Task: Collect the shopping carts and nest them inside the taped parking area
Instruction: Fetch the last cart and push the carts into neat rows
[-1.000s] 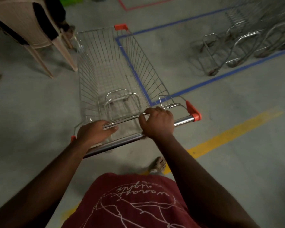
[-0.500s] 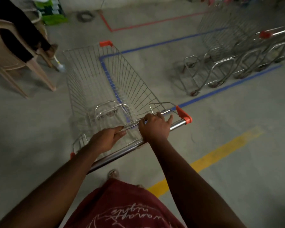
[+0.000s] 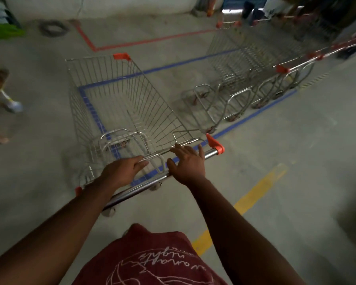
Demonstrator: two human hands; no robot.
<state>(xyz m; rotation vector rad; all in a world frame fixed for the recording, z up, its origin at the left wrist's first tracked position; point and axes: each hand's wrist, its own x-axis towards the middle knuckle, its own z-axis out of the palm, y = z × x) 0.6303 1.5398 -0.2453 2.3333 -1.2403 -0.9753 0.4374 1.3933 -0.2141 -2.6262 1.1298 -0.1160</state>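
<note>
A wire shopping cart (image 3: 119, 103) with orange corner caps stands right in front of me, straddling the near left corner of the blue taped area (image 3: 245, 120). My left hand (image 3: 121, 171) lies over its chrome handle (image 3: 211, 153), fingers curled onto the wire seat flap. My right hand (image 3: 188, 163) presses its palm on the handle with fingers spread and thumb under the bar. A row of nested carts (image 3: 255, 64) stands inside the blue tape to the right, handles pointing right.
A red taped outline (image 3: 148, 41) lies beyond the blue one. A yellow floor line (image 3: 259, 186) runs diagonally at my right. A seated person's foot (image 3: 13, 106) is at the far left, a cable coil (image 3: 52, 27) by the back wall.
The cart has rolled forward over the blue tape corner and turned slightly right. My right hand's fingers have spread from a closed grip. More of the nested row has come into view.
</note>
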